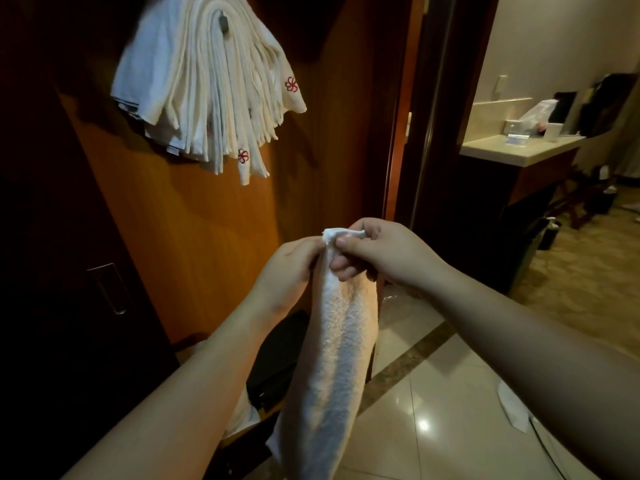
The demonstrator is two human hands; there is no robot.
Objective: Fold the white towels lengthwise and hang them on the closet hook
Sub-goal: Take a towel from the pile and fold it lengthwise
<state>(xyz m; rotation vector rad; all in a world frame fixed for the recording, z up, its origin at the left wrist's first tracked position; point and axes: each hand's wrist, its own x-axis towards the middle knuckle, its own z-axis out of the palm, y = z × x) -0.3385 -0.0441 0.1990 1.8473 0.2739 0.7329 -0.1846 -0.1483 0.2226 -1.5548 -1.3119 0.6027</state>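
I hold a white towel by its top end in front of the open closet, both hands meeting at one bunched corner. My left hand is curled round the cloth from the left, and my right hand pinches the same end between thumb and bent fingers; neither hand holds anything else. The towel hangs down between my forearms as a long narrow strip, already doubled along its length as far as I can judge, with its lower end running out of the bottom of the view.

Far up and to the left, a thick bundle of folded towels drapes over the closet hook, of which only a dark tip shows. That is the risk: the hook looks nearly full, so one more towel could slide off the front, or drag a neighbour down as I push it on. The fold could also fall open if either pinch loosens during the lift, since only the top end is gripped.

The way up and left looks open, with the wooden back panel behind it. The closet's dark side wall closes the left, and the door frame stands just right of my hands. A black case sits low beneath the hanging towel, near the tiled floor.
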